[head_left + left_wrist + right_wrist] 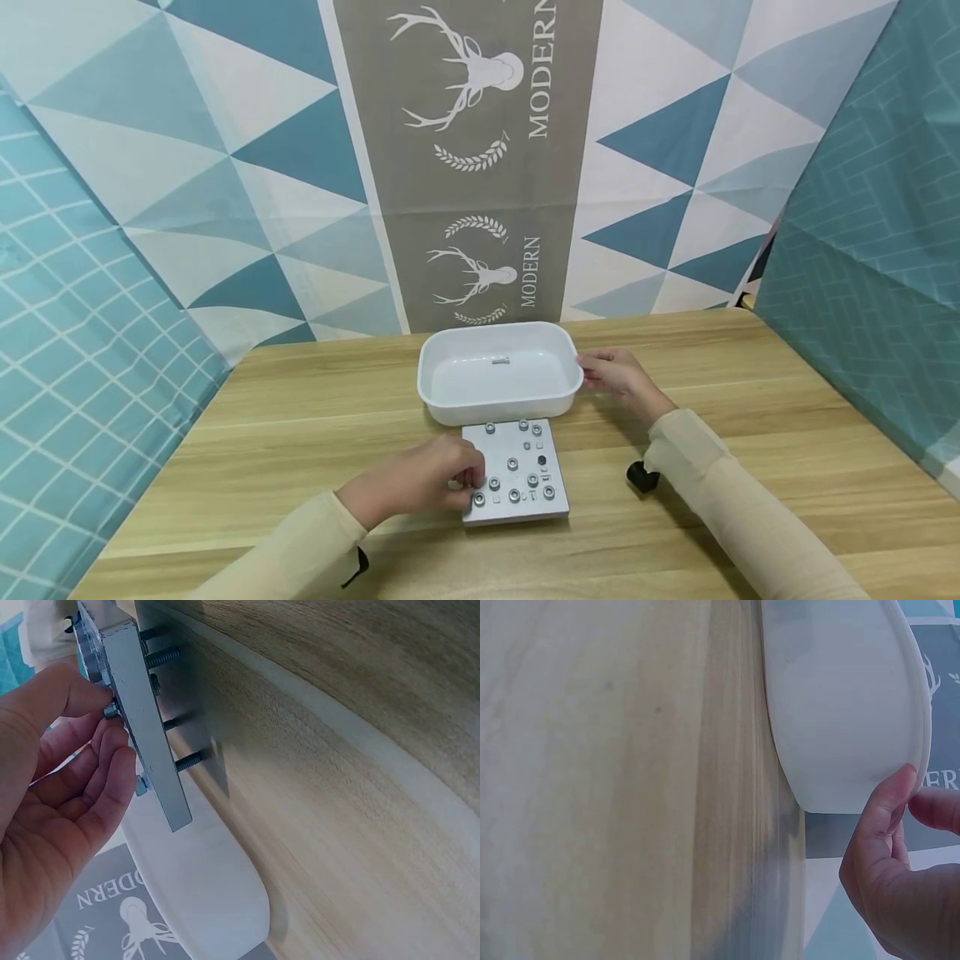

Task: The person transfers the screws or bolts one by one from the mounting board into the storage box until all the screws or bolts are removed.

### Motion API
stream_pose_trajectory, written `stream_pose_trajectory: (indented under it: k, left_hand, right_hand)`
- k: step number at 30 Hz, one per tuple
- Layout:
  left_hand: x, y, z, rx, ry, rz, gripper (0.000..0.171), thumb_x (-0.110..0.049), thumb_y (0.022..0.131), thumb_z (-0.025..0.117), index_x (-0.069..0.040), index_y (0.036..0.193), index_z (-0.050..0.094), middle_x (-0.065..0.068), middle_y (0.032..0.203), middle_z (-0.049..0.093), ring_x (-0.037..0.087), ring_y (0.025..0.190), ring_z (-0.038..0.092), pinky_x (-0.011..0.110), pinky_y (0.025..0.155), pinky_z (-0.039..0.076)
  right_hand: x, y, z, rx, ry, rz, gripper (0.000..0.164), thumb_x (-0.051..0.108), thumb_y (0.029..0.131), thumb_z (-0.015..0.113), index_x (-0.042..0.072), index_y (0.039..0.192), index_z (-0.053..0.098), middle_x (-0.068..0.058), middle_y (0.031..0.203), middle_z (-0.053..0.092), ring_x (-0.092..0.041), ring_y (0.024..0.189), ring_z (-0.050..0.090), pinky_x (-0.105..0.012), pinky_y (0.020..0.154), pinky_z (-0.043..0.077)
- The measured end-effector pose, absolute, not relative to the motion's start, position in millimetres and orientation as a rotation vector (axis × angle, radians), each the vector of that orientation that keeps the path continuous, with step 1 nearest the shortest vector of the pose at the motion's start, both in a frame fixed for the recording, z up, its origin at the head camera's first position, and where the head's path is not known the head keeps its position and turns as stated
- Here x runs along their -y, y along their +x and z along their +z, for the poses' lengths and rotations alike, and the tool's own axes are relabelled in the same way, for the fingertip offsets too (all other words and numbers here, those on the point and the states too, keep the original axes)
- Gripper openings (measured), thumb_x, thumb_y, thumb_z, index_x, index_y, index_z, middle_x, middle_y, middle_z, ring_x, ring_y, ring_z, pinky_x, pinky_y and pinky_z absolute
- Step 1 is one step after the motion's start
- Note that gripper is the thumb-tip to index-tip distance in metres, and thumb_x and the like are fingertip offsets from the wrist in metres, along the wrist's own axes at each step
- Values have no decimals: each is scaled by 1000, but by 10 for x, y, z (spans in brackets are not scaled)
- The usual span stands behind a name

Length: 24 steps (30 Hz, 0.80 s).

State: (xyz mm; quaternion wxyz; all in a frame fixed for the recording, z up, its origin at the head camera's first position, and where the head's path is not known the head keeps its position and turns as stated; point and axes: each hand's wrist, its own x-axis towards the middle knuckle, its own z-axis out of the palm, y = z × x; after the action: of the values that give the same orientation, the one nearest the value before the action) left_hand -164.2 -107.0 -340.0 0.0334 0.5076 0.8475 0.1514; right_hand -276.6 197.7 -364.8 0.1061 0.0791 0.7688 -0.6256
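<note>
A square metal plate (517,517) lies in the middle of the wooden table, with several socket head screws (512,463) standing in it. In the left wrist view, threaded ends (190,760) stick out from its underside. My left hand (438,475) is over the plate's left edge; thumb and fingertips pinch the head of a screw (112,710) there. Just behind the plate stands a white basin (495,412) with a small screw (500,361) lying inside. My right hand (618,375) grips the basin's right rim between thumb and fingers (891,793).
A small black cylindrical object (642,477) sits on the table (315,417) beside the right sleeve. Patterned cloth (480,167) hangs behind the table, and teal cloth (877,250) borders it on the right.
</note>
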Motion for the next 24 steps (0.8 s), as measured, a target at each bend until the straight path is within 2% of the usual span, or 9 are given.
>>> stream_pose_trajectory:
  k: [9,24]
  left_hand:
    - [1083,-1645,-3410,-2609,1591,460,8,-2,75,67,-8,78,64,-2,71,59,0,67,47,6,61,39]
    - [1076,-1611,-3387,-2632,1559,450,8,-1,74,66,-8,78,63,-2,72,59,0,67,47,7,61,40]
  right_hand:
    - [-1978,-2759,-3646,-2280,229,-1827,44,19,96,55,-7,132,51,-3,99,62,-6,75,58,-21,75,55]
    - [-1975,-2771,-3653,-2272,239,-1836,44,19,96,57,-7,131,52,-1,94,62,-6,75,58,-19,73,55]
